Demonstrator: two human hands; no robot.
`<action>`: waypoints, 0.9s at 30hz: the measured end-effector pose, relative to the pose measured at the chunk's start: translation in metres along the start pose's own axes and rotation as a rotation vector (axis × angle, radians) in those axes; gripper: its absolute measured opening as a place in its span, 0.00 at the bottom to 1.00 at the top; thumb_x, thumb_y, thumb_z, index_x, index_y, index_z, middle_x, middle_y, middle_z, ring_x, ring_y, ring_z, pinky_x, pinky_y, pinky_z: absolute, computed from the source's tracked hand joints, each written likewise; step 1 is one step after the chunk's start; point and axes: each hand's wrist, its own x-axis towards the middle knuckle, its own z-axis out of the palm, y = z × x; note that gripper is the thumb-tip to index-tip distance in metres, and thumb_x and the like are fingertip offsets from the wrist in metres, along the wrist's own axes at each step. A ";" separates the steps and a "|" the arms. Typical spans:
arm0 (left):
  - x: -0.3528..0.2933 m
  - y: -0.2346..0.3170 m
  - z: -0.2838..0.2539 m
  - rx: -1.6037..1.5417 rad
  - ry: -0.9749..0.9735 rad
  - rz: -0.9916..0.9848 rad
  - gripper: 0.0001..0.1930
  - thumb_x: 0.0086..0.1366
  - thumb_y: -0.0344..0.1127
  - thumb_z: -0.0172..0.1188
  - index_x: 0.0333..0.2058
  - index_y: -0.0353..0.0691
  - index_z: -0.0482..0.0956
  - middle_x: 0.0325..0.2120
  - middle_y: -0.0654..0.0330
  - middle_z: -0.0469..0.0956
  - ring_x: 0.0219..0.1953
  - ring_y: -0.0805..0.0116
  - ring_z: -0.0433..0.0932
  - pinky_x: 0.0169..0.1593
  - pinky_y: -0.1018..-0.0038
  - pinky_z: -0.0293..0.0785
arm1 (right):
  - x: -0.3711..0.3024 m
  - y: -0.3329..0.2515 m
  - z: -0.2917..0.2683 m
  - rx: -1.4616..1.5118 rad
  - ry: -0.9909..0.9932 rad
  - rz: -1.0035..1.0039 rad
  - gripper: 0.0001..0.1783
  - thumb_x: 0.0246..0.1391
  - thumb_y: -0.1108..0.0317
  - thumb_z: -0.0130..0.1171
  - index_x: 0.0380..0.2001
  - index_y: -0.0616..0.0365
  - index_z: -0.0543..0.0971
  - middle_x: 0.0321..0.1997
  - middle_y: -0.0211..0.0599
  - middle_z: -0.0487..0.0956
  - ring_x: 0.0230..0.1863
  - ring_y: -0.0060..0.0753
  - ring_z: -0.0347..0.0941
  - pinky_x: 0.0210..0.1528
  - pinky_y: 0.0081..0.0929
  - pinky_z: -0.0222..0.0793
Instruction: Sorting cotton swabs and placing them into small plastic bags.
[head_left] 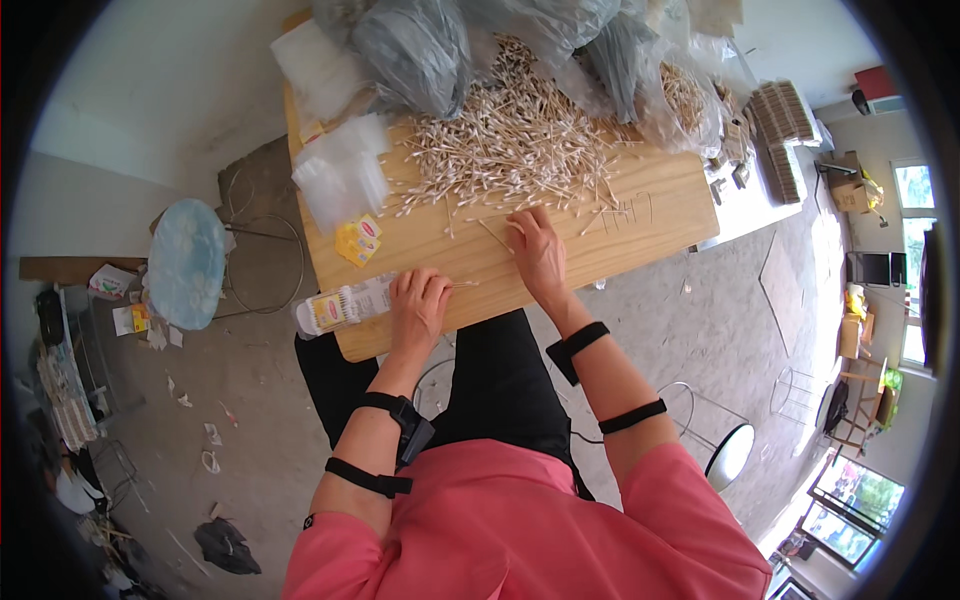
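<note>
A big heap of cotton swabs (510, 135) with pale sticks and white tips spreads over the wooden table (650, 205). My left hand (420, 300) is closed near the table's front edge, and stick ends of swabs poke out to its right. Beside that hand lies a clear packet of cotton swabs (335, 308) with a yellow and red label; the hand covers its right end. At the near side of the heap my right hand (538, 250) has its fingers pinched together. What they hold is hidden. Loose swabs lie next to its fingertips.
Yellow printed cards (358, 240) and a stack of clear plastic bags (342, 175) lie at the table's left. Grey plastic sacks (415, 55) stand behind the heap. A round blue stool (187, 263) is on the left; bundled packs (783, 112) sit at the right.
</note>
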 end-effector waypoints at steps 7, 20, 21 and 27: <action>-0.011 0.007 0.010 -0.004 -0.019 0.017 0.07 0.60 0.30 0.65 0.35 0.44 0.77 0.37 0.62 0.73 0.43 0.56 0.72 0.48 0.60 0.66 | -0.011 0.006 0.004 0.060 -0.168 -0.118 0.05 0.54 0.69 0.62 0.33 0.57 0.78 0.38 0.41 0.76 0.36 0.51 0.77 0.38 0.44 0.73; -0.009 0.009 0.007 0.069 -0.024 0.043 0.16 0.60 0.29 0.63 0.47 0.42 0.75 0.49 0.57 0.71 0.54 0.54 0.70 0.59 0.54 0.64 | -0.035 -0.024 0.013 0.036 -0.382 -0.130 0.05 0.55 0.65 0.61 0.30 0.53 0.79 0.35 0.40 0.76 0.35 0.51 0.77 0.37 0.43 0.74; -0.006 0.012 0.007 0.102 -0.021 0.057 0.19 0.60 0.28 0.63 0.50 0.41 0.73 0.51 0.56 0.70 0.57 0.53 0.68 0.62 0.52 0.63 | -0.026 -0.026 0.017 0.082 -0.314 -0.057 0.10 0.54 0.61 0.62 0.30 0.56 0.79 0.33 0.43 0.77 0.35 0.53 0.78 0.37 0.45 0.74; -0.011 0.006 0.013 0.038 -0.104 -0.001 0.24 0.60 0.29 0.62 0.55 0.38 0.69 0.54 0.54 0.68 0.60 0.49 0.65 0.65 0.55 0.63 | 0.017 -0.055 0.052 -0.197 -0.040 0.179 0.16 0.52 0.57 0.64 0.26 0.61 0.76 0.34 0.48 0.78 0.35 0.56 0.79 0.37 0.48 0.74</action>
